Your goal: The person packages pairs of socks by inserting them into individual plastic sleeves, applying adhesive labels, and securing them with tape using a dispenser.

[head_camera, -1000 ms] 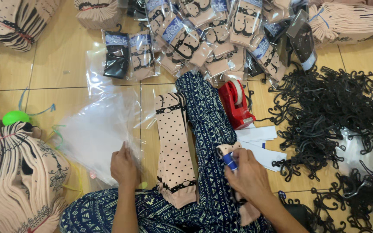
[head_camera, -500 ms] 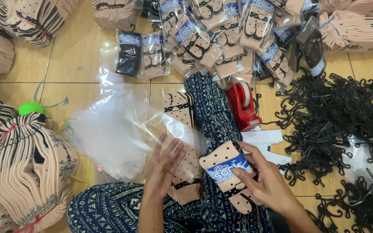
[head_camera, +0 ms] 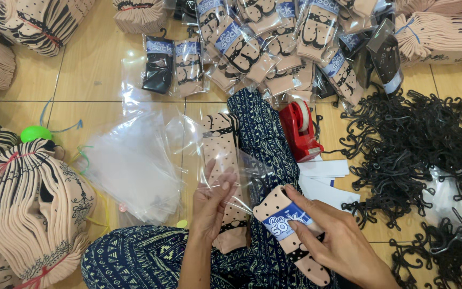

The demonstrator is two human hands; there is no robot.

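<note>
1. In the head view, the right hand (head_camera: pixel 343 243) gripped a folded pair of dotted socks (head_camera: pixel 290 233) with a blue paper band, held over the patterned lap (head_camera: pixel 135 262)
2. The left hand (head_camera: pixel 212 206) pinched a thin clear bag (head_camera: pixel 231 184), its mouth held above a second pair of socks (head_camera: pixel 221 155) lying on the leg
3. The socks looked soft and light, so a grasp across the banded middle seemed best; the bag looked slippery and flimsy
4. A red tape dispenser (head_camera: pixel 298 128) and black hangers (head_camera: pixel 418 150) lay on the floor to the right
</note>
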